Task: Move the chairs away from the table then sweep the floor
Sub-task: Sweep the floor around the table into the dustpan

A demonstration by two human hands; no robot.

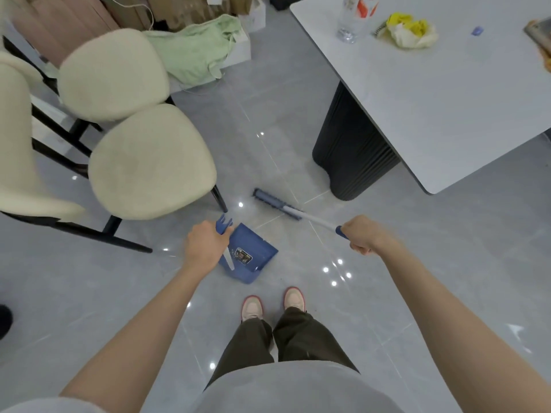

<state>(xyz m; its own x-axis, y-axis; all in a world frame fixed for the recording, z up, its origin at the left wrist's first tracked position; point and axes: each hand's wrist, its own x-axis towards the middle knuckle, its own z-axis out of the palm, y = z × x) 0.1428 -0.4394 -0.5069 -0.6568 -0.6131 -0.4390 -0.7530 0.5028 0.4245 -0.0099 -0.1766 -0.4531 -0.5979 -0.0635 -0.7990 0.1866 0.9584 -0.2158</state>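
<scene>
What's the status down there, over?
Left hand gripping dustpan handle, right hand gripping broom. Chairs pulled clear of table. Floor ahead open.

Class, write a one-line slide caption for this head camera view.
Left hand holds a blue dustpan, right hand a broom, chairs moved clear of the table.

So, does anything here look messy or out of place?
Yes: a crumpled yellow and white wrapper lies loose on the table, and a rumpled green cloth is heaped over boxes by the chairs. Nothing looks spilled or broken on the floor.
</scene>
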